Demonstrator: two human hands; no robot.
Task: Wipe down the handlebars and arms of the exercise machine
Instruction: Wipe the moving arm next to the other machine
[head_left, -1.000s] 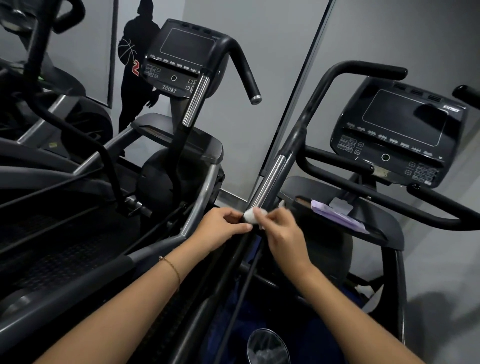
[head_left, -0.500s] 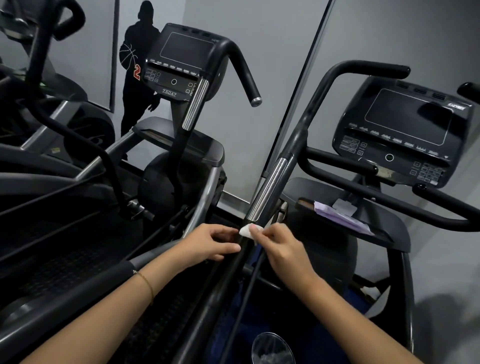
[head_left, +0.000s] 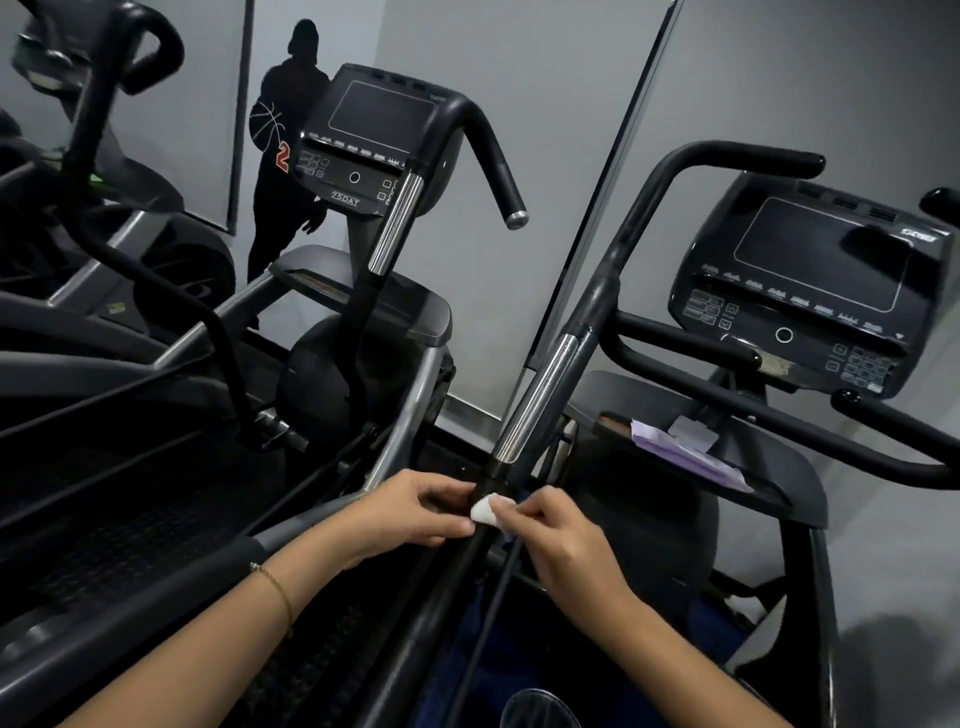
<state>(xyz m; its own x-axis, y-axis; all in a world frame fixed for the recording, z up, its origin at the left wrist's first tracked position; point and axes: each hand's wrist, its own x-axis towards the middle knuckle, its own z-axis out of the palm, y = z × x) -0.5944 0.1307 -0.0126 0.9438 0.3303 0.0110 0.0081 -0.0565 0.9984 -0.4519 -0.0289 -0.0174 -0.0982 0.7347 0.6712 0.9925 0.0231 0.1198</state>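
Machine (head_left: 810, 291) on the right is your target. Its left arm (head_left: 535, 400) runs from the far handlebar (head_left: 727, 156) down toward you. Your left hand (head_left: 415, 512) and right hand (head_left: 566, 540) both pinch the wipe (head_left: 488, 508) round the black tube, just below the chrome sleeve. My read: mid-arm, with the lower tube and right-side bars likely left.

White wipe (head_left: 487, 508), black arm (head_left: 582, 332) with chrome sleeve (head_left: 537, 400), black console (head_left: 810, 291), lilac paper (head_left: 680, 452), gold bracelet (head_left: 278, 590), grey wall (head_left: 545, 104)
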